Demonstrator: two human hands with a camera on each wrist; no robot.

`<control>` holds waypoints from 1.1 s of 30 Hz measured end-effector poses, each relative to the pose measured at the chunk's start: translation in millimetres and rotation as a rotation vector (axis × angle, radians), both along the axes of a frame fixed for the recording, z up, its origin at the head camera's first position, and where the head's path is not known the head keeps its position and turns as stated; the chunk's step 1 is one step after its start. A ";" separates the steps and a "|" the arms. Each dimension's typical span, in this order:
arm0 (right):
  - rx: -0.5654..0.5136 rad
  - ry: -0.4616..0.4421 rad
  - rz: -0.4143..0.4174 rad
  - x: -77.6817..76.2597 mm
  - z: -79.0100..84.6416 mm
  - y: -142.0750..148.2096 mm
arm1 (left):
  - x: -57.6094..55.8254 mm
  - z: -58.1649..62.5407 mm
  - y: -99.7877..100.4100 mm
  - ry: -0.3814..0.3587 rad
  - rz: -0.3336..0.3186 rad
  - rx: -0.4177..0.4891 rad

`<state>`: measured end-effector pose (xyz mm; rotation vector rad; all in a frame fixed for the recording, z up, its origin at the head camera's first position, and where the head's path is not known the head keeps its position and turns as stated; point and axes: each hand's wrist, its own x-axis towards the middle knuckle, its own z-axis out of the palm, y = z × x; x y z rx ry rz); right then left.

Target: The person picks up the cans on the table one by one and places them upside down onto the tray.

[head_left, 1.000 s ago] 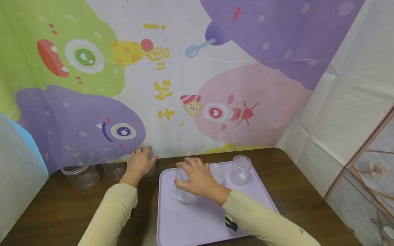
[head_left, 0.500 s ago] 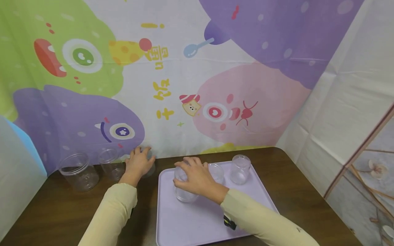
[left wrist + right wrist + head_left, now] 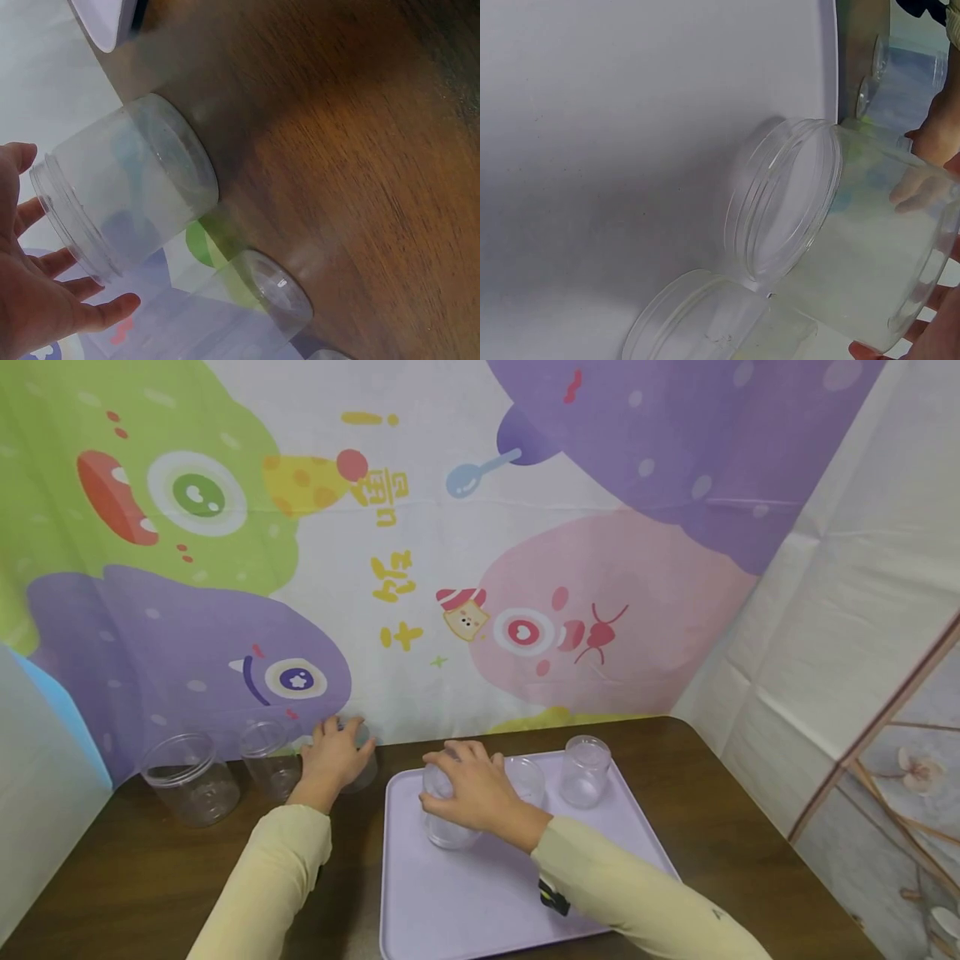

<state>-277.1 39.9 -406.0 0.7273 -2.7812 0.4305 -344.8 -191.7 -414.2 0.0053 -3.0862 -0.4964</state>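
My left hand (image 3: 332, 758) is spread over the mouth of a clear plastic jar (image 3: 139, 184) at the back of the wooden table. Its thumb and fingers hold that jar around the threaded rim; the jar stands upright. On the lilac tray (image 3: 480, 902), my right hand (image 3: 474, 791) grips another clear jar (image 3: 870, 247) from above, fingers around its base. This one is upside down, its threaded mouth at the tray surface. A second upside-down jar (image 3: 705, 322) sits right beside it, partly hidden by the right hand in the head view.
A third jar (image 3: 587, 772) stands at the tray's back right corner. Left of my left hand are a narrow clear jar (image 3: 272, 764) and a wider one (image 3: 193, 781). A cartoon-printed cloth (image 3: 420, 693) hangs right behind the table.
The head view has shifted very slightly. Both hands stay on the same jars, and the jars keep their places.
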 end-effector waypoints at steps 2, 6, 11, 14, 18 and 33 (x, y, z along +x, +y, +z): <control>0.007 -0.007 -0.004 -1.1 -0.6 -1.1 | -0.9 -1.2 -0.7 -0.001 0.001 -0.003; 0.021 -0.020 -0.008 -3.9 -1.7 -2.8 | -3.0 -3.5 -1.8 0.004 -0.002 -0.004; 0.031 -0.028 -0.006 -6.6 -1.4 -5.0 | -4.2 -4.4 -2.8 0.020 -0.004 -0.012; 0.037 -0.031 -0.008 -7.3 -0.6 -5.9 | -3.9 -4.1 -3.5 0.026 -0.002 -0.010; 0.046 -0.043 -0.012 -8.3 -0.6 -6.5 | -3.2 -3.9 -4.5 0.027 -0.002 -0.009; 0.036 -0.070 -0.022 -11.6 -4.6 -5.7 | -3.2 -1.7 -3.5 0.008 0.003 0.002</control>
